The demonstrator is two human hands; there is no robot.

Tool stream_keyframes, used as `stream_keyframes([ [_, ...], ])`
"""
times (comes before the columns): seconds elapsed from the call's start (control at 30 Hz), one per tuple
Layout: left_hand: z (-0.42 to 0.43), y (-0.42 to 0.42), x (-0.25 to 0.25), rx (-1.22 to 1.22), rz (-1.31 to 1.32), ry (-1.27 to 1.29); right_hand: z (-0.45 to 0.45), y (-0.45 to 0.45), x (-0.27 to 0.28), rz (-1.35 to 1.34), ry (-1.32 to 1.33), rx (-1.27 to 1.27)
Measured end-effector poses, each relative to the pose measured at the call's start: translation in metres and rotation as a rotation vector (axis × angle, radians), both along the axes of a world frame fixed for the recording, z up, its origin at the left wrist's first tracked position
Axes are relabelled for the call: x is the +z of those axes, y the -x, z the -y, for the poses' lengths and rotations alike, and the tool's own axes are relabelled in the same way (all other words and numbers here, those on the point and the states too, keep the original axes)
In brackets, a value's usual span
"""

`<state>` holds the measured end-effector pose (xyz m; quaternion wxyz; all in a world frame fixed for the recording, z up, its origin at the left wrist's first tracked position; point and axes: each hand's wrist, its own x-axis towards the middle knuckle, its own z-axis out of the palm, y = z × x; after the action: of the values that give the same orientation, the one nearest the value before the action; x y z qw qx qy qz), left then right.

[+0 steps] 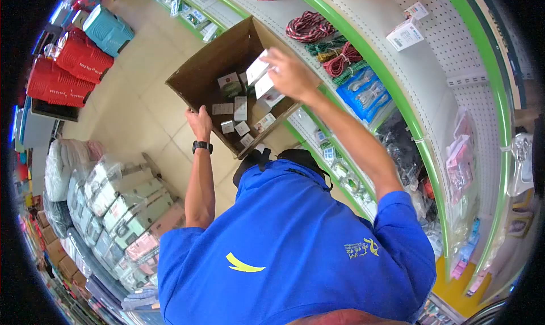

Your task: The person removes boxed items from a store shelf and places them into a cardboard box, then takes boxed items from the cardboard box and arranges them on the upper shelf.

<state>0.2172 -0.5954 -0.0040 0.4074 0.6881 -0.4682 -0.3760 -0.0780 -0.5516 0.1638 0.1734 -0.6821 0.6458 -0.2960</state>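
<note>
A cardboard box [196, 70] with its top open is held in front of my body. My left hand [199, 123], with a dark watch at the wrist, grips the box's near left edge. Over the box's right part, my right hand [290, 74] is closed on small white boxes [258, 67], slightly blurred. Another white box [265, 90] shows just below those fingers; whether it is also held is unclear. Several small white boxes [240, 108] lie scattered on the bottom of the cardboard box.
Shelves with green edges [392, 87] run along the right, bearing coiled ropes [344, 60], blue packs [365, 95] and a white box [405, 34]. Wrapped storage bins [133, 211] stand at the lower left. Red containers [59, 81] are at the upper left.
</note>
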Motion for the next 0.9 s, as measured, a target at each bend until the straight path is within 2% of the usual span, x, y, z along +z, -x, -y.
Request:
stream_keyframes([
  [0.07,0.001,-0.002,-0.007,0.016,0.033,-0.016,0.016,-0.012,-0.089,0.137,-0.127,-0.043],
  [0.1,0.003,-0.003,-0.012,0.023,0.048,-0.022,0.016,-0.020,-0.113,0.116,-0.214,-0.095],
  [0.17,0.004,-0.007,-0.018,0.022,0.050,-0.015,0.022,-0.021,-0.159,0.070,-0.253,-0.017],
  [0.2,0.002,-0.008,-0.019,0.025,0.056,-0.016,0.019,-0.025,-0.142,0.061,-0.282,-0.012],
  [0.27,0.001,-0.005,-0.017,0.017,0.091,0.002,0.006,-0.031,-0.073,0.026,-0.331,-0.028],
  [0.33,0.008,-0.011,-0.042,-0.022,0.047,0.035,0.007,-0.019,-0.038,-0.031,-0.043,-0.026],
  [0.37,0.008,-0.009,-0.034,-0.024,0.001,-0.011,0.008,-0.010,-0.009,-0.056,0.106,-0.037],
  [0.4,0.017,-0.017,-0.063,-0.016,-0.062,-0.047,0.010,0.006,0.019,-0.196,0.306,-0.064],
  [0.47,0.014,-0.014,-0.046,-0.044,-0.088,-0.022,0.013,0.044,0.081,-0.473,0.682,-0.114],
  [0.53,0.008,-0.007,-0.031,-0.027,-0.083,-0.009,0.010,0.092,0.133,-0.649,0.857,-0.271],
  [0.6,0.007,-0.002,-0.023,0.005,-0.058,-0.001,0.000,0.132,0.175,-0.853,0.805,-0.519],
  [0.7,0.006,-0.001,-0.020,0.012,-0.055,-0.019,-0.014,0.184,0.196,-1.070,0.593,-0.832],
  [0.8,0.007,-0.004,-0.037,-0.018,-0.116,0.038,-0.017,0.235,0.179,-0.822,0.067,-0.937],
  [0.83,0.010,-0.003,-0.027,-0.027,-0.134,0.060,-0.016,0.245,0.184,-0.715,-0.038,-0.902],
  [0.87,0.006,-0.001,-0.018,0.004,0.019,0.019,-0.013,0.255,0.188,-0.606,-0.139,-0.861],
  [0.9,0.006,0.000,-0.018,0.009,0.019,0.028,-0.009,0.264,0.192,-0.497,-0.237,-0.814],
])
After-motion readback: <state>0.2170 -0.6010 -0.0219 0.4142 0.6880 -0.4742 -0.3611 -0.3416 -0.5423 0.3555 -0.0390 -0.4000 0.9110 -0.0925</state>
